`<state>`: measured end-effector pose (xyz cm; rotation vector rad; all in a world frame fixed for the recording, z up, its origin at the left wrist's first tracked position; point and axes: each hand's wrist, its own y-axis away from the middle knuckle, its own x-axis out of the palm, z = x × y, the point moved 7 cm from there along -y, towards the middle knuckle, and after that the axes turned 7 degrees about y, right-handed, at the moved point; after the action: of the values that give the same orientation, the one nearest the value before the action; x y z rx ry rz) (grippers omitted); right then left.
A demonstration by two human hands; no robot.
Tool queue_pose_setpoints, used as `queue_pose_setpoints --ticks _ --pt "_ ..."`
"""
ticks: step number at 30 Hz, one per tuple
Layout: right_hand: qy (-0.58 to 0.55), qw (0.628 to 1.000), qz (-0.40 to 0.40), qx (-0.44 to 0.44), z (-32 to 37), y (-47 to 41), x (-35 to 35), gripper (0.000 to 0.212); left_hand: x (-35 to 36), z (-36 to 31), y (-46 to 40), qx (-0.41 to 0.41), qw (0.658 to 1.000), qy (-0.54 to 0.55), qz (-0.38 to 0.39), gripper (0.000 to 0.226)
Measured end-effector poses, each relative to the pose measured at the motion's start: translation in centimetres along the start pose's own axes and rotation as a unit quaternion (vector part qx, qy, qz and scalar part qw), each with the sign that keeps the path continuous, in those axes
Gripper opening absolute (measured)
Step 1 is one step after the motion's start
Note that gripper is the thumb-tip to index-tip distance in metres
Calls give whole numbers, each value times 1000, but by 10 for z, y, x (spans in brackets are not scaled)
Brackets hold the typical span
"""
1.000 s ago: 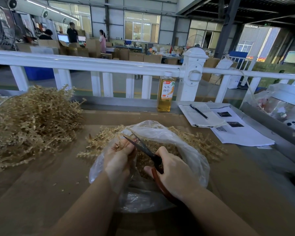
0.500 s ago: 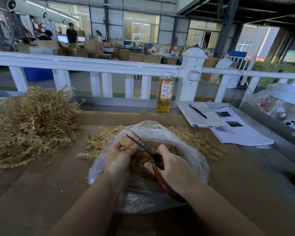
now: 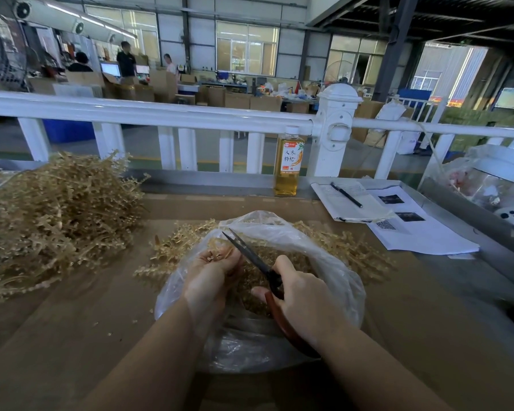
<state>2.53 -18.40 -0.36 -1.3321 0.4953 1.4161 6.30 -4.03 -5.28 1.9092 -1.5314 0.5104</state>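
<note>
My left hand [image 3: 209, 275] grips a small tan plastic sprig [image 3: 218, 253] over the mouth of a clear plastic bag [image 3: 336, 280] on the brown table. My right hand [image 3: 304, 304] holds scissors [image 3: 251, 255] with dark blades and red-brown handles; the blades lie closed beside the sprig, pointing up and left. The bag holds cut tan pieces. More tan sprigs [image 3: 347, 247] lie around and behind the bag.
A large heap of tan sprigs [image 3: 54, 212] fills the table's left side. A bottle of amber drink [image 3: 288, 164] stands at the back by a white railing [image 3: 166, 114]. Papers [image 3: 410, 229] and a pen [image 3: 346, 194] lie at the right. A bagged item [image 3: 487, 179] sits far right.
The scissor blades, open a second ago, have closed at the sprig. Both hands have stayed over the bag, shifting only slightly.
</note>
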Motion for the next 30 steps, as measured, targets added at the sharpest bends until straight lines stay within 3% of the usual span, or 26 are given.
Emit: queue_pose_setpoints --ticks 2,9,19,25,30 --pt "3 1000 2 -2 1 0 0 31 -1 1 0 -10 1000 -13 -1 11" --pt "24 1000 8 -4 0 2 0 31 1 4 2 -37 999 -24 -4 41" --pt "52 998 19 -1 -1 5 2 33 1 6 4 -57 998 -18 -6 39" --pt "45 999 5 -4 1 5 -1 35 0 4 2 -31 999 -20 -3 12" --pt "45 999 -12 -2 4 4 0 34 -1 3 0 -27 999 -33 0 20"
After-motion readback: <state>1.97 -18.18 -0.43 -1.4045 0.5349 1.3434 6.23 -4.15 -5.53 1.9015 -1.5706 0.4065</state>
